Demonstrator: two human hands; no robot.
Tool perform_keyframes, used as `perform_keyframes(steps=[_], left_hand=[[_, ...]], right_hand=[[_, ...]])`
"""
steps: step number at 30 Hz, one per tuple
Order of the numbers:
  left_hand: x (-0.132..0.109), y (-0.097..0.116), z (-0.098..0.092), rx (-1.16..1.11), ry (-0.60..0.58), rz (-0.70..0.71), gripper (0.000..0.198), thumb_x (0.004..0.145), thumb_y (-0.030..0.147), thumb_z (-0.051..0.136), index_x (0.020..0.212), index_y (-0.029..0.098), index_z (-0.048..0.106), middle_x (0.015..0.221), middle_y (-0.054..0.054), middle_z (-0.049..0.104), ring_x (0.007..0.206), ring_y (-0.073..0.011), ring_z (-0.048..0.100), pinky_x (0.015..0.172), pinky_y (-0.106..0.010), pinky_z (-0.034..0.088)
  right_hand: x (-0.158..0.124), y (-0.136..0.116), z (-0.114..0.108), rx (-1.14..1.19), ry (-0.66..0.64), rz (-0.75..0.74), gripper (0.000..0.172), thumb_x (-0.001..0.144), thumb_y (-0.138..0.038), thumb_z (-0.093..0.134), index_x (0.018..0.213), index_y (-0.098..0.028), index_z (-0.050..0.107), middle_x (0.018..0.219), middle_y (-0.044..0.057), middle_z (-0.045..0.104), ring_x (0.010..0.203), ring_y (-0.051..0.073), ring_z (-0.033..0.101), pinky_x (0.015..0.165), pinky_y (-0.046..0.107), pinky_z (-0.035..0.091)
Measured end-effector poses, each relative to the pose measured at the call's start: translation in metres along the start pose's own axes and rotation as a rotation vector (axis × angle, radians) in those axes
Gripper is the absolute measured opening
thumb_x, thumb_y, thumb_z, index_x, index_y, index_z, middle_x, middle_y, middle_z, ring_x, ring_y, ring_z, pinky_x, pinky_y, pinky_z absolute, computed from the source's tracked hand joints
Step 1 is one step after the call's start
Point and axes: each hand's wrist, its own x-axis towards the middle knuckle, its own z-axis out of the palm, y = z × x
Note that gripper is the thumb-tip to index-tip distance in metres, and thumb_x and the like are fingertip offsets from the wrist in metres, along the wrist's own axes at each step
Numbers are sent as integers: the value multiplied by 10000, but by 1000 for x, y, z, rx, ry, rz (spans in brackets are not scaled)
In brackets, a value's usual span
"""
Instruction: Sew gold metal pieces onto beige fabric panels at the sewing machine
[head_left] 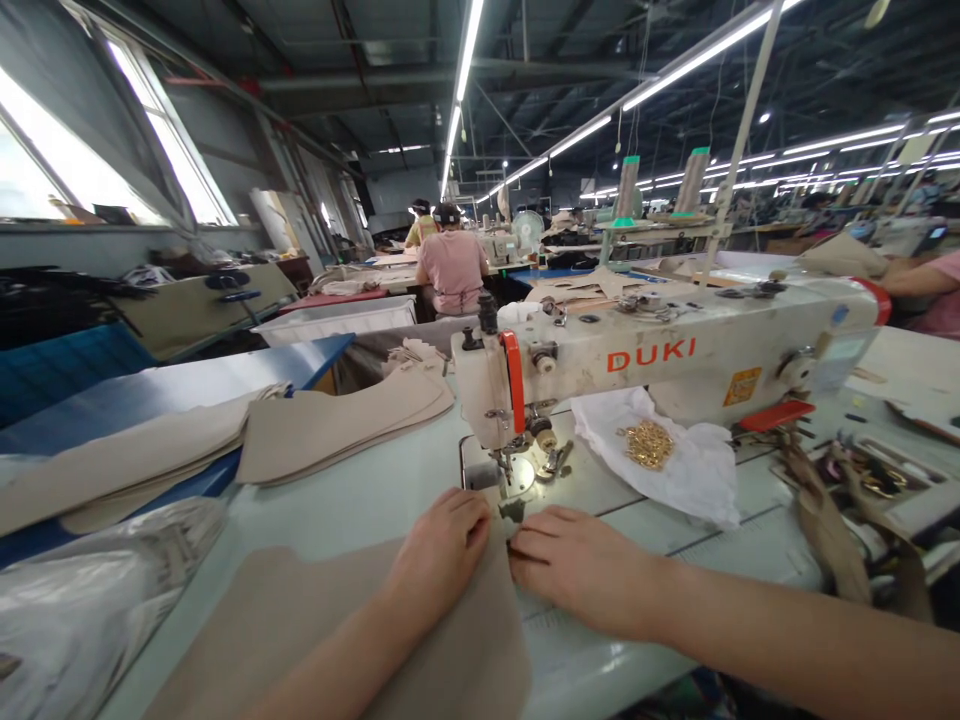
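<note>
Resting near panel (330, 610) edge, hands (444, 543) (574, 560) narrowly apart

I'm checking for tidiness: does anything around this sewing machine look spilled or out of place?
Nothing looks spilled. Slightly untidy, perhaps: tan strips droop loosely at the right. The small gold-coloured pieces lie loose, but heaped on a crumpled white sheet, so they look contained.

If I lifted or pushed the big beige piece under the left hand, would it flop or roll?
The beige piece would probably sag, since it looks thin and broad. It may slide on the tabletop, which looks smooth and shiny. It probably wouldn't roll, because it lies flat.
</note>
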Motion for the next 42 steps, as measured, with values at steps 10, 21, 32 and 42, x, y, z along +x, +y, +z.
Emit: perform_keyframes(steps=[10, 21, 32, 42], left_hand=[[-3, -3, 6, 21, 17, 36, 157, 862, 104, 488, 749, 185, 560, 767, -26, 634, 764, -188, 574, 706, -312, 497], [0, -3, 7, 41, 37, 81, 182, 894, 126, 453, 757, 186, 556, 765, -28, 635, 756, -184, 575, 709, -314, 500], [1, 0, 6, 31, 54, 78, 209, 904, 148, 428, 754, 191, 569, 770, -30, 650, 759, -178, 583, 713, -310, 514], [1, 0, 6, 37, 47, 66, 199, 891, 125, 446, 745, 191, 564, 774, -30, 644, 763, -181, 581, 723, -314, 513]], right_hand=[[16, 4, 24, 84, 97, -10, 78, 904, -195, 547, 913, -168, 620, 916, 32, 653, 886, 165, 542, 846, 302, 433], [16, 4, 25, 156, 141, 9, 174, 944, -192, 467, 921, -153, 634, 907, 41, 656, 896, 161, 549, 876, 291, 427], [15, 3, 23, 147, 111, 29, 107, 912, -197, 528, 920, -161, 628, 915, 39, 656, 901, 169, 550, 872, 297, 432], [16, 2, 21, 164, 102, 29, 121, 915, -182, 513, 917, -144, 628, 899, 55, 653, 904, 175, 559, 869, 307, 436]])
